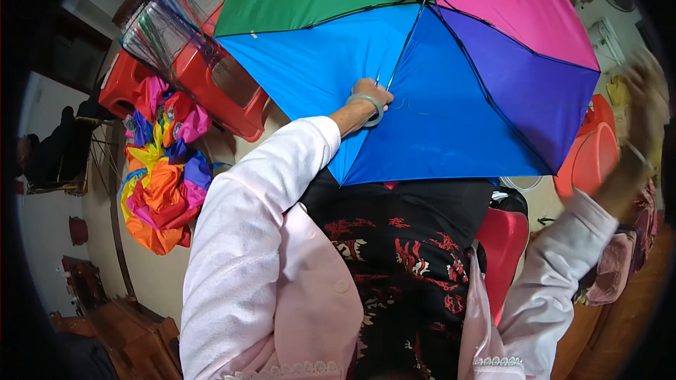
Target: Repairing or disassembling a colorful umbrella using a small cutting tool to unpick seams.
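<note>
A rainbow-coloured umbrella (pixel 451 119) is spread across my lap, with the underside of its canopy and its dark ribs facing me. My left hand (pixel 372 93), with a pale bangle at the wrist, is closed on the umbrella at a metal rib by the light blue panel. What exactly the fingertips pinch is hidden. A thin pale thread (pixel 414 110) curves over the blue cloth just right of that hand. Off to the right, my right hand (pixel 644 91) is raised away from the canopy and smeared by motion, so its fingers cannot be read.
At the left, a heap of multicoloured cloth (pixel 165 176) lies beside red plastic stools (pixel 222 95). On the stools, a white foam block (pixel 176 10) carries bundles of thin strands. A red plastic basin or stool (pixel 591 151) stands at the right, near wooden furniture (pixel 620 331).
</note>
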Action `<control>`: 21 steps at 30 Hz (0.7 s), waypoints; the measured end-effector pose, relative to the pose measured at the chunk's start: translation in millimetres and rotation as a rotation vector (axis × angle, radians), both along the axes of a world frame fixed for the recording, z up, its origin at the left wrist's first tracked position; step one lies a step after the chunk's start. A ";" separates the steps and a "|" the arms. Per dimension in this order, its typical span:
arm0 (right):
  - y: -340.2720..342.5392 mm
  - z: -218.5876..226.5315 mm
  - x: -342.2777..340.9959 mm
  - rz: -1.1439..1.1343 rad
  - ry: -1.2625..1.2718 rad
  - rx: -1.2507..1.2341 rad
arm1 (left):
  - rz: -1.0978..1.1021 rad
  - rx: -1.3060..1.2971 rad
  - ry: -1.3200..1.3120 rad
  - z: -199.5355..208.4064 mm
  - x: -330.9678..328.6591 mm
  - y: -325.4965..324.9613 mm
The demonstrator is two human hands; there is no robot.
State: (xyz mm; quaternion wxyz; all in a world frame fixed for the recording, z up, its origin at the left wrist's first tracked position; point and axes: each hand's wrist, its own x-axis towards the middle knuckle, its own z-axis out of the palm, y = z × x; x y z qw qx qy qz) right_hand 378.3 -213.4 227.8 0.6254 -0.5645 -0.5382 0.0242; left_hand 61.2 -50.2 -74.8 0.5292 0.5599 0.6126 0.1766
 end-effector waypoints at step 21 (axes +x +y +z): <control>120.7 -291.3 -206.6 0.004 -0.529 -0.823 | 0.060 -0.281 -0.312 15.2 -13.3 5.9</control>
